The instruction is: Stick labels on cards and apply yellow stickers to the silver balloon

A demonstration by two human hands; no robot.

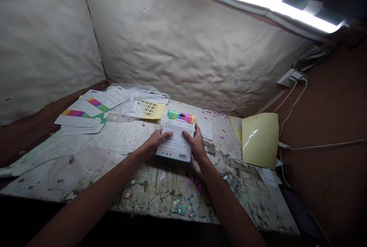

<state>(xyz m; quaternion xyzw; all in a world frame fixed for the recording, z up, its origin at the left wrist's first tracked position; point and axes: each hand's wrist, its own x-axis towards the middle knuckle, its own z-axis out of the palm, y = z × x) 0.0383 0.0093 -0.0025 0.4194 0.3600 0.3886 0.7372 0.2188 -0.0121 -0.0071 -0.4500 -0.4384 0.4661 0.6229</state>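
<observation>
Between my two hands is a flat white printed package (176, 142), tilted up above the table with its text side toward me. A rainbow-striped strip with a dark hang hole runs along its top, and a barcode sits at the lower right. My left hand (157, 140) grips the left edge, thumb lying on the front. On the opposite edge my right hand (197, 142) holds it the same way, thumb also on the front. The fingers behind the package are hidden. Just beyond it lies a yellow sheet with dark labels (151, 109).
Striped white cards (83, 115) are piled at the left, beside crumpled clear plastic (129, 103). Shiny sequins (182, 207) lie scattered near the front edge of the worn table (120, 155). A yellow sheet (260, 140) stands at the right, near cables and a dark phone-like object (299, 212).
</observation>
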